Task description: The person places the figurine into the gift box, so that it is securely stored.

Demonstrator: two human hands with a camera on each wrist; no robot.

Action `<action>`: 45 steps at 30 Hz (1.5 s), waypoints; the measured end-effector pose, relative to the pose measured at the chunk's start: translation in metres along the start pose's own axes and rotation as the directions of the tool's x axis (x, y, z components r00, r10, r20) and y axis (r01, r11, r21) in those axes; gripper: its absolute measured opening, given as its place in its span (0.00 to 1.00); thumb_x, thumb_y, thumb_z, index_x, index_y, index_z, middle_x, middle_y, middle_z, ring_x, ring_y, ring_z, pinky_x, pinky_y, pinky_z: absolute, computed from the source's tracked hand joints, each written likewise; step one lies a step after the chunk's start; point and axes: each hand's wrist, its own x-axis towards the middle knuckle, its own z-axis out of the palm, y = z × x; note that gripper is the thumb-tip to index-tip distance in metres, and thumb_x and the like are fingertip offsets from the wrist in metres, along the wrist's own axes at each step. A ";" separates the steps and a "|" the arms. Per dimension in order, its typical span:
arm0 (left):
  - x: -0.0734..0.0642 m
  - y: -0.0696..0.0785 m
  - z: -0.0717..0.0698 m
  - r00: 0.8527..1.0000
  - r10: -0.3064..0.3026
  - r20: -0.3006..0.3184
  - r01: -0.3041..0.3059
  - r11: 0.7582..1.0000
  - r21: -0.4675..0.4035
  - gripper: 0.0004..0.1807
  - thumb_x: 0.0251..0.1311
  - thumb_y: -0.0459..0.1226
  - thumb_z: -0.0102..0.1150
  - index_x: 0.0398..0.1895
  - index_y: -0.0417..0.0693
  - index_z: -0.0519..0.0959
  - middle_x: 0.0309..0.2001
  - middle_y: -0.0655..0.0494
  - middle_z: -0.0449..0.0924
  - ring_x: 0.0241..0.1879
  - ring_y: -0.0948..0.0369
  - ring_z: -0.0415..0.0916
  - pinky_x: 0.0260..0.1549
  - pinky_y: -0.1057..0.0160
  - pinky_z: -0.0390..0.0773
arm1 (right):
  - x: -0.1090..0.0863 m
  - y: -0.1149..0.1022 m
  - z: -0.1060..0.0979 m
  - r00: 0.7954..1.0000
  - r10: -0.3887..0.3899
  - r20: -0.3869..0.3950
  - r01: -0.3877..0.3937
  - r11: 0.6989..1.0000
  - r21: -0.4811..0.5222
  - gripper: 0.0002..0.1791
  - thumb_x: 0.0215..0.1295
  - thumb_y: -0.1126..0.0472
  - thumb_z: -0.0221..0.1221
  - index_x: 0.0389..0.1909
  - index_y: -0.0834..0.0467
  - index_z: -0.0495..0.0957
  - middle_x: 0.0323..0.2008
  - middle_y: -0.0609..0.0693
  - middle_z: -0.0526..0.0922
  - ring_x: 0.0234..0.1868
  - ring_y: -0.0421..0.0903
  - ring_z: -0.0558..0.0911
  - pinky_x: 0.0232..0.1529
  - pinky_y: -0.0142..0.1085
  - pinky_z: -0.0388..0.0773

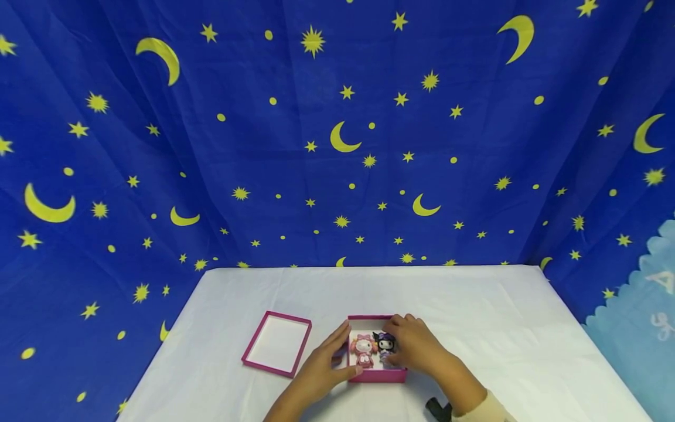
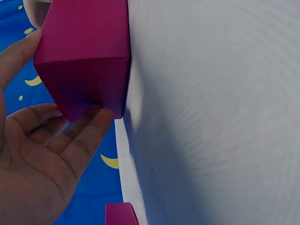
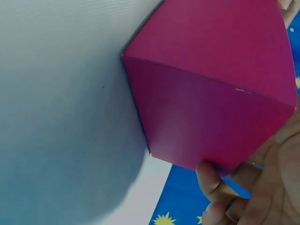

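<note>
A pink box (image 1: 377, 377) with a white inside stands on the table. In it a pink figurine (image 1: 364, 349) and a black-and-purple figurine (image 1: 387, 344) lie side by side. My left hand (image 1: 327, 366) holds the box's left side, its thumb at the near corner and fingers along the wall; the left wrist view shows fingertips against the pink box wall (image 2: 84, 89). My right hand (image 1: 416, 343) reaches over the right rim and holds the black-and-purple figurine, thumb inside, partly covering it. In the right wrist view some fingers bend outside the box's far corner (image 3: 197, 117).
The box's lid (image 1: 278, 344), white inside with a pink rim, lies on the white tablecloth (image 1: 501, 316) to the left. A black object (image 1: 437, 409) sits by my right wrist. Behind hangs a blue curtain (image 1: 295, 164) with yellow moons and stars.
</note>
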 end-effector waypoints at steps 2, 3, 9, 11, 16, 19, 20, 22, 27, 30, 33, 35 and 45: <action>0.000 0.000 0.000 1.000 0.003 -0.003 -0.003 1.000 0.002 0.48 0.61 0.50 0.69 0.80 0.51 0.56 0.82 0.57 0.48 0.74 0.47 0.65 0.63 0.56 0.79 | -0.002 0.002 0.000 0.999 -0.020 -0.027 0.020 1.000 0.012 0.34 0.45 0.47 0.78 0.54 0.56 0.83 0.52 0.50 0.84 0.44 0.46 0.75 0.50 0.47 0.76; 0.000 -0.001 0.000 1.000 0.005 -0.005 -0.005 1.000 0.003 0.48 0.60 0.50 0.69 0.80 0.50 0.56 0.82 0.58 0.49 0.74 0.47 0.65 0.63 0.57 0.79 | -0.003 0.003 0.001 0.999 -0.027 -0.042 0.028 0.999 0.028 0.34 0.45 0.47 0.78 0.54 0.56 0.83 0.52 0.50 0.84 0.45 0.46 0.76 0.50 0.48 0.77; -0.001 0.001 -0.002 1.000 0.007 -0.014 -0.007 1.000 0.007 0.48 0.60 0.50 0.70 0.79 0.50 0.57 0.82 0.55 0.50 0.74 0.46 0.63 0.63 0.55 0.79 | -0.011 0.006 0.000 0.996 -0.017 -0.086 0.029 0.990 0.138 0.37 0.49 0.45 0.76 0.59 0.57 0.81 0.55 0.51 0.84 0.55 0.53 0.80 0.62 0.55 0.78; -0.002 0.002 -0.003 1.000 -0.005 -0.019 0.005 1.000 0.008 0.48 0.60 0.50 0.70 0.80 0.51 0.57 0.82 0.54 0.51 0.73 0.46 0.65 0.62 0.55 0.80 | -0.013 0.007 0.000 0.996 -0.011 -0.091 0.026 0.986 0.167 0.37 0.51 0.44 0.75 0.61 0.57 0.80 0.57 0.51 0.83 0.59 0.55 0.80 0.65 0.56 0.77; -0.005 0.003 -0.008 0.998 -0.004 -0.063 0.004 1.000 -0.005 0.45 0.62 0.48 0.69 0.78 0.47 0.60 0.78 0.46 0.59 0.68 0.45 0.72 0.61 0.52 0.81 | -0.020 0.009 -0.001 0.996 0.007 -0.090 0.016 0.968 0.249 0.37 0.54 0.46 0.74 0.64 0.55 0.77 0.61 0.50 0.80 0.65 0.55 0.77 0.69 0.56 0.74; -0.008 0.003 -0.012 0.994 -0.002 -0.111 0.000 1.000 -0.014 0.43 0.62 0.47 0.69 0.77 0.45 0.62 0.74 0.43 0.65 0.65 0.43 0.74 0.59 0.51 0.82 | -0.025 0.011 0.000 0.996 0.007 -0.093 0.019 0.960 0.279 0.38 0.55 0.48 0.74 0.66 0.55 0.76 0.64 0.49 0.77 0.67 0.56 0.76 0.69 0.56 0.74; -0.009 0.002 -0.014 0.992 -0.007 -0.129 0.005 1.000 -0.015 0.42 0.62 0.47 0.68 0.76 0.46 0.63 0.73 0.43 0.67 0.64 0.43 0.75 0.58 0.51 0.82 | -0.026 0.011 0.000 0.995 0.004 -0.098 0.024 0.958 0.285 0.38 0.55 0.48 0.74 0.67 0.55 0.75 0.65 0.49 0.76 0.68 0.56 0.75 0.69 0.56 0.74; -0.009 0.002 -0.017 0.984 -0.011 -0.176 0.010 1.000 -0.008 0.40 0.62 0.47 0.68 0.76 0.48 0.65 0.71 0.44 0.70 0.62 0.44 0.77 0.57 0.52 0.83 | -0.030 0.013 0.001 0.994 -0.006 -0.113 0.038 0.957 0.288 0.39 0.56 0.48 0.73 0.68 0.54 0.74 0.67 0.49 0.74 0.69 0.57 0.73 0.69 0.57 0.73; -0.009 0.000 -0.023 0.949 -0.003 -0.316 0.014 0.999 0.034 0.35 0.61 0.43 0.70 0.71 0.50 0.71 0.64 0.46 0.76 0.59 0.47 0.79 0.55 0.53 0.84 | -0.035 0.016 0.004 0.989 -0.007 -0.147 0.050 0.954 0.297 0.42 0.56 0.46 0.73 0.71 0.52 0.71 0.73 0.50 0.69 0.72 0.58 0.71 0.69 0.58 0.73; -0.009 -0.003 -0.026 0.921 -0.020 -0.389 0.030 0.999 0.020 0.33 0.60 0.39 0.71 0.69 0.49 0.73 0.61 0.46 0.78 0.60 0.47 0.78 0.56 0.53 0.84 | -0.037 0.018 0.005 0.991 0.009 -0.130 0.034 0.946 0.323 0.45 0.56 0.42 0.72 0.73 0.52 0.68 0.76 0.50 0.66 0.72 0.58 0.70 0.70 0.58 0.72; -0.011 -0.007 -0.029 0.896 -0.053 -0.442 0.061 0.998 0.005 0.32 0.58 0.38 0.71 0.68 0.48 0.74 0.61 0.47 0.77 0.58 0.46 0.78 0.56 0.52 0.83 | -0.039 0.020 0.006 0.994 0.032 -0.103 0.006 0.936 0.352 0.48 0.56 0.38 0.70 0.75 0.51 0.65 0.77 0.49 0.63 0.74 0.59 0.68 0.72 0.60 0.69; -0.011 -0.009 -0.031 0.882 -0.074 -0.466 0.083 0.997 0.000 0.33 0.58 0.37 0.72 0.68 0.49 0.74 0.62 0.47 0.76 0.58 0.46 0.78 0.57 0.51 0.83 | -0.039 0.021 0.007 0.995 0.049 -0.084 -0.015 0.931 0.366 0.49 0.56 0.37 0.70 0.76 0.50 0.63 0.78 0.49 0.61 0.76 0.59 0.65 0.73 0.60 0.66; -0.015 -0.023 -0.037 0.879 -0.208 -0.428 0.189 0.978 -0.087 0.39 0.57 0.38 0.72 0.71 0.39 0.68 0.63 0.39 0.72 0.65 0.39 0.72 0.63 0.45 0.79 | -0.042 0.026 0.010 0.998 0.042 -0.051 -0.019 0.920 0.391 0.51 0.58 0.34 0.67 0.79 0.49 0.59 0.80 0.49 0.57 0.78 0.59 0.61 0.74 0.60 0.63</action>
